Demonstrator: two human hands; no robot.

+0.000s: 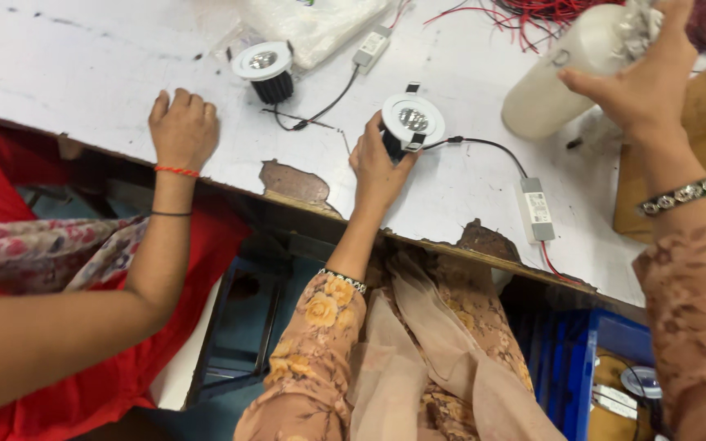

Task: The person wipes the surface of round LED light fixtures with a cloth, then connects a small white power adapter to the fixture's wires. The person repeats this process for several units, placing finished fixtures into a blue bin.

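**Downlight held at tabletop edge; bottle gripped at right**

Left hand (376, 163): closed around the black heat-sink body of a round white LED downlight (412, 121), lens facing up, unit near the front edge of the white tabletop (83, 65). Black lead running from the downlight to a white driver box (536, 209) lying flat just to the right; red wire leaving the box over the chipped edge.

Right hand (647, 77): wrapped around the upper end of a white plastic bottle (557, 82), tilted, with a wad of whitish cloth at the fingers.

Second downlight (263, 69): resting apart, untouched, wired to its own driver box (372, 47). Co-worker's hand (183, 126): curled loosely on the tabletop, holding nothing visible.

Progress, judged: both lamps already wired to drivers; held unit apparently mid-handling, not yet set aside. Blue crate (582, 376) below: contents unclear.
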